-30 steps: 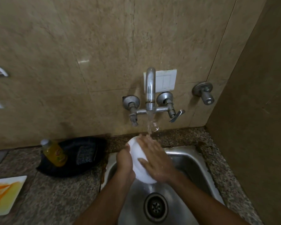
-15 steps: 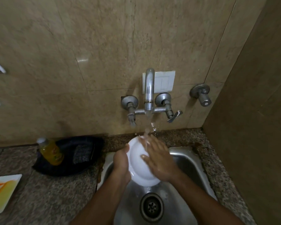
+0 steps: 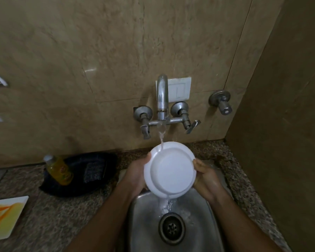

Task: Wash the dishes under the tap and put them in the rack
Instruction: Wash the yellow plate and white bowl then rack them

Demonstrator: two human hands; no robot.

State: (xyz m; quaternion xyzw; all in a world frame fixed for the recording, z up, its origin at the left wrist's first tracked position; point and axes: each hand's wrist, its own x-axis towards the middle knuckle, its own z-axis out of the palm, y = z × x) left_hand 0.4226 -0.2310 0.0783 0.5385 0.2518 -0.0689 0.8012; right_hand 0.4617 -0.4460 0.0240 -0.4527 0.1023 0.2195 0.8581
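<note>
Head view: a white plate (image 3: 170,170) was held tilted over the sink (image 3: 145,222), between the two hands. The left hand (image 3: 137,176) gripped its left rim, thumb curled over the edge; the right hand (image 3: 205,177) gripped the right rim the same way. The stream from the tap (image 3: 161,99), just beyond the hands, struck the plate's far rim and ran off its near edge toward the drain (image 3: 171,228).

Judgement: rinse in progress. To do it well, turn the plate so the water sweeps the whole face, and keep it tilted so the runoff falls in the basin, not on the table (image 3: 49,215).

Room: a wall stood close right of the right hand, and the tap handles were near above the plate, so there was little clearance there. Left of the left hand lay a dark tray (image 3: 102,180) with a yellow bottle (image 3: 59,170); farther left, a smeared square plate (image 3: 4,217). No rack in view.
</note>
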